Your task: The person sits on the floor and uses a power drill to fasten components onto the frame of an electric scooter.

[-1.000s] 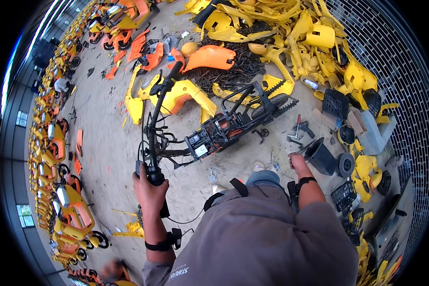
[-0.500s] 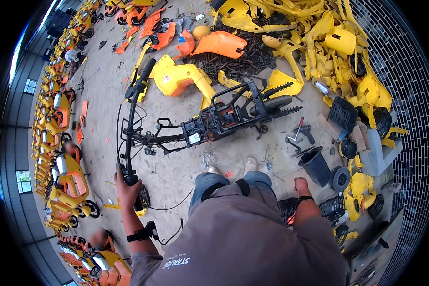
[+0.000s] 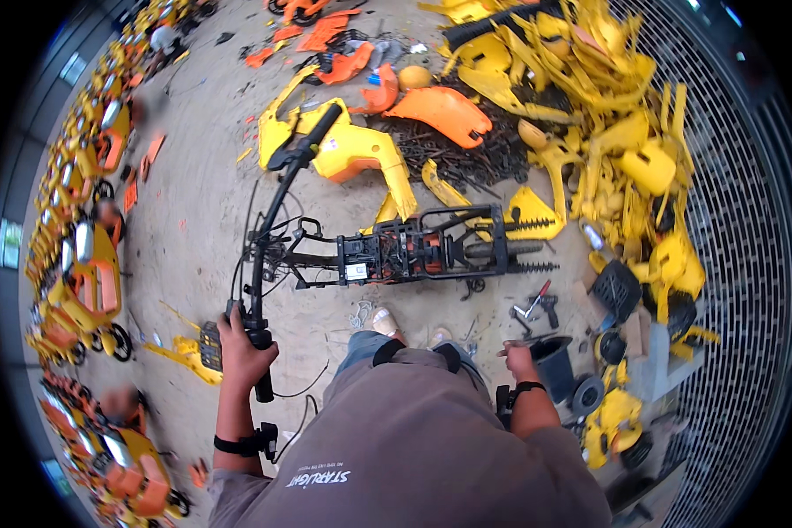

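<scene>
My left hand (image 3: 245, 350) is closed round the black handlebar assembly (image 3: 269, 220) of a stripped scooter frame (image 3: 396, 255), which lies on the concrete floor (image 3: 185, 273) with its fork tubes pointing right. Loose cables hang from the bar. My right hand (image 3: 517, 361) is held low at my right, fingers curled; what they hold, if anything, I cannot make out. It appears just left of a dark bin (image 3: 550, 365). Hand tools (image 3: 535, 310) lie above that bin in the picture.
Yellow body panels (image 3: 642, 167) are heaped at right beside a lattice wall (image 3: 739, 264). Orange panels (image 3: 436, 113) and dark metal scrap (image 3: 493, 158) lie beyond the frame. A row of yellow scooters (image 3: 88, 282) lines the left; a person (image 3: 165, 41) bends among them.
The view has shifted as I moved. My left hand, still on the handlebar, has moved with it; the scooter frame now appears more level across the picture, and my feet have shifted.
</scene>
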### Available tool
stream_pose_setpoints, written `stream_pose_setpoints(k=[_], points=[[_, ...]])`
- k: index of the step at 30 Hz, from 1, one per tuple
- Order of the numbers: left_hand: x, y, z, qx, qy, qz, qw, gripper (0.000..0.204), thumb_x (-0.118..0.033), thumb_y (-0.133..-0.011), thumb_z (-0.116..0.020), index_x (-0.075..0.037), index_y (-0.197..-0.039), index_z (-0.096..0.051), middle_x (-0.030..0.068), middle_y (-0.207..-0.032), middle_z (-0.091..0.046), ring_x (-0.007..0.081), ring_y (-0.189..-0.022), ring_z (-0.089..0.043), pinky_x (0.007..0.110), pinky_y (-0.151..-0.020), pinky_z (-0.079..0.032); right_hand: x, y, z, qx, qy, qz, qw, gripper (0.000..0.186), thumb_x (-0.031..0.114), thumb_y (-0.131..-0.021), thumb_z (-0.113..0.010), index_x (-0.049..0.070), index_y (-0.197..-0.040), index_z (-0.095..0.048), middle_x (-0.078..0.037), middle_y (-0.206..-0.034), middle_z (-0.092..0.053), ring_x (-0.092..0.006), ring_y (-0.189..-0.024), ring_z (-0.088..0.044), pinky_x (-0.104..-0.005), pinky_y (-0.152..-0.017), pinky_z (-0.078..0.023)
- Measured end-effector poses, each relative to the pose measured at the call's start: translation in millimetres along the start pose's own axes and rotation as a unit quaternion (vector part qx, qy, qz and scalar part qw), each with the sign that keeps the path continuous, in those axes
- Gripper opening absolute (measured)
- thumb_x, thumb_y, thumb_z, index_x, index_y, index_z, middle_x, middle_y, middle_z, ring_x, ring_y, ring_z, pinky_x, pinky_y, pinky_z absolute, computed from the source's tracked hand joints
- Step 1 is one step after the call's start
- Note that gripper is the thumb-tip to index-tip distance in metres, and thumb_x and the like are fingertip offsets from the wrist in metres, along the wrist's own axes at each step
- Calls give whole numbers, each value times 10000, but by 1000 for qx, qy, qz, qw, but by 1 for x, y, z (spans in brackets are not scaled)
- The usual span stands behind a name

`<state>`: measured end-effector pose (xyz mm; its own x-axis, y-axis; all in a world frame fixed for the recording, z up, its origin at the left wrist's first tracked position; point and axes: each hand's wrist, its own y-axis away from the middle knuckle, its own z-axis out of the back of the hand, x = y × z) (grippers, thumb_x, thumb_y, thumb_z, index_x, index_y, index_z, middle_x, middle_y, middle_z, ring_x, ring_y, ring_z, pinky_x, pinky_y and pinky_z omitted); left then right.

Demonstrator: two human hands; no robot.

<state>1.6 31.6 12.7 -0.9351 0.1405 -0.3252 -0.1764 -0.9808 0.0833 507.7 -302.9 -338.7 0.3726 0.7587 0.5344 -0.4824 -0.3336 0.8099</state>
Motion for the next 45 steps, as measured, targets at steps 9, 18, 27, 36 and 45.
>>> stream_pose_setpoints(k=[9, 18, 27, 36, 45], points=[[3, 3, 7, 4, 20, 84, 996, 1025, -199, -606, -849, -76, -1498, -359, 295, -1486, -330, 479, -1275, -496, 493, -1022, -489, 172, -31, -105, 81, 51, 93, 991, 448, 9, -933, -376, 34, -1333, -575, -125, -1104, -726, -161, -744, -651, -285, -581, -485], [15, 4, -13, -7, 41, 113, 993, 1044, -192, -615, -851, -77, -1508, -323, 292, -1493, -316, 461, -1246, -531, 473, -993, -514, 289, -90, -205, 138, 93, 41, 985, 448, 77, -981, -463, 110, -1425, -513, -119, -1253, -638, -241, -976, -672, -421, -756, -578], [-28, 3, -32, -114, -106, 186, 970, 1103, -167, -596, -863, -63, -1536, -295, 280, -1489, -329, 475, -1396, -334, 564, -1151, -306, 316, -125, -265, 280, 164, -74, 943, 796, 4, -863, -475, 266, -1591, -287, -64, -1222, -583, -233, -971, -580, -532, -861, -539], [-23, 76, -70, -61, -3, 368, 928, 454, -188, -782, -793, 6, -1107, -541, 240, -990, -618, 413, -912, -603, 494, -819, -474, 304, -172, -282, 319, 177, -145, 920, 324, -41, -715, -557, 95, -1006, -605, -110, -747, -550, -306, -634, -589, -704, -882, -503], [-4, 35, -43, 45, 192, 394, 898, 370, -265, -739, -864, -11, -954, -702, 41, -822, -704, 148, -742, -641, 340, -735, -531, 279, -154, -303, 218, 33, 16, 975, 620, -86, -650, -542, 77, -1241, -637, -83, -903, -569, -246, -787, -552, -381, -582, -416]])
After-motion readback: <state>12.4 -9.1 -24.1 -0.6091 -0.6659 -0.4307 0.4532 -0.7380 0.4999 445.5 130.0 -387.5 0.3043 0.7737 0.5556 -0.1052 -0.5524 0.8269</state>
